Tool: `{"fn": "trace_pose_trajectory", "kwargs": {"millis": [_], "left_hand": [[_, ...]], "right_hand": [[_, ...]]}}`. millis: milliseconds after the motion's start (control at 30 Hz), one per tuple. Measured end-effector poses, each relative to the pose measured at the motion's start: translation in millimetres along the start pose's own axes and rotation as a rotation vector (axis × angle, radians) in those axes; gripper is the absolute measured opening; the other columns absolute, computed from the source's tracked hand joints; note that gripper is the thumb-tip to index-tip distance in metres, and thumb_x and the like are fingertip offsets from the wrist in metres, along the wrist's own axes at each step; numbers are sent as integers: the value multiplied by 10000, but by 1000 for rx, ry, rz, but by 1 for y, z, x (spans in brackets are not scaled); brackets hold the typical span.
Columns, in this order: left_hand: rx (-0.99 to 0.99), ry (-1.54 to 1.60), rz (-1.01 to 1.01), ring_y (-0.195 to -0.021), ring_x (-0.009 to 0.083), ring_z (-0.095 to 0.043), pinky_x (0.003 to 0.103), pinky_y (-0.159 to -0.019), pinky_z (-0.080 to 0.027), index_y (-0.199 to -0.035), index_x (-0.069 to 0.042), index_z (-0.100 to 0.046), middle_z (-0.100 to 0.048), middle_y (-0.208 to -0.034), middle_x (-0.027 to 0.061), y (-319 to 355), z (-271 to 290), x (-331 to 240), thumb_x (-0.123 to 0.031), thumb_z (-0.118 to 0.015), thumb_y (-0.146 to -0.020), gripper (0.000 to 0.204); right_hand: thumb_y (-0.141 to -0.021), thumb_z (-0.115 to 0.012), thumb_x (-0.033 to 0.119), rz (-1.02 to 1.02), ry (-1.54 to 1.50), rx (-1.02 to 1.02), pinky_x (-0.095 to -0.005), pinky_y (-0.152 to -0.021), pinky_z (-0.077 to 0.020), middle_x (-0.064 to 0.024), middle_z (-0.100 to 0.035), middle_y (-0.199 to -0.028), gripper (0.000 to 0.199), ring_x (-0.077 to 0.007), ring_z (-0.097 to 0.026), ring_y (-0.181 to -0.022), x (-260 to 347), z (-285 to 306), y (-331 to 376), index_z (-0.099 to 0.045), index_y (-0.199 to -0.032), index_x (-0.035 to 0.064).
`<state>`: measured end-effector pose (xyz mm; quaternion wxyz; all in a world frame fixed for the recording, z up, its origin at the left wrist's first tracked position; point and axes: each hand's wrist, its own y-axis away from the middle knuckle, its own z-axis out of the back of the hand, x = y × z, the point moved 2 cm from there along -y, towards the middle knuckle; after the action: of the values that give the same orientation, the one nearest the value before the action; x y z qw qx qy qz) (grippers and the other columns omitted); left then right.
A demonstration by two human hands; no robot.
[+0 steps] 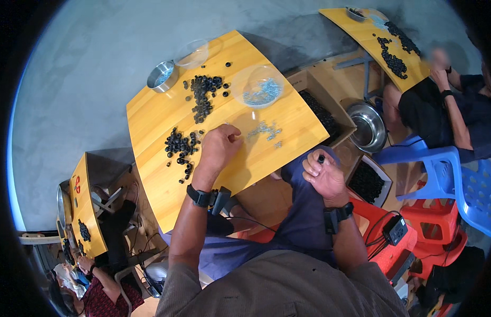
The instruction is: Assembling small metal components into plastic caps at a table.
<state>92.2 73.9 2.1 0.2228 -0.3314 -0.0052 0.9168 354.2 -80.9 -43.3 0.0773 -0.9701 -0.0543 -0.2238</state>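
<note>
My right hand (326,177) is held off the table's right edge, above my leg, with the palm turned up. Its fingers are closed on a small black cylindrical part (320,158). Over the middle of the yellow wooden table (166,206), my left hand (219,148) has its fingers curled together; what they hold, if anything, is hidden. Beside it lies a loose cluster of small black cylindrical parts (181,145), with a larger group (203,90) farther back. Small clear-bluish pieces (265,130) are scattered just right of my left hand.
At the table's far side stand a metal bowl (162,77), a clear lid-like dish (192,54) and a clear bowl (236,90) of bluish pieces. Boxes of black parts (366,180), a steel basin (368,127) and blue and red stools (436,158) stand right. Other people work at side tables.
</note>
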Motion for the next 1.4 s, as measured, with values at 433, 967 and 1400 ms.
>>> {"fn": "trace_pose_trajectory", "kwargs": {"millis": [433,967,1400], "left_hand": [[-121,141,-34,-669,258,-664,355,-644,-533,-954,-7,-729,-709,-841,146,16,-19,0,-94,-736,-798,179],[-85,819,42,-811,92,-611,220,-718,-484,-965,1,-715,-681,-961,33,112,12,-87,68,-731,-844,139],[-217,591,-34,-810,146,-668,258,-704,-536,-990,-14,-752,-677,-933,83,165,27,-87,31,-734,-845,152]], "right_hand": [[-986,-634,273,-2,-14,-17,-271,-649,-395,-8,-474,-805,279,-130,-448,-766,2,0,1,-577,-1085,18],[-1002,-617,213,-234,-115,-276,-254,-681,-418,10,-561,-840,132,-94,-527,-795,-89,-57,16,-612,-1020,83],[-996,-638,260,-361,72,-132,-234,-661,-427,47,-593,-854,220,-68,-531,-748,-115,-81,31,-665,-1121,80]]}}
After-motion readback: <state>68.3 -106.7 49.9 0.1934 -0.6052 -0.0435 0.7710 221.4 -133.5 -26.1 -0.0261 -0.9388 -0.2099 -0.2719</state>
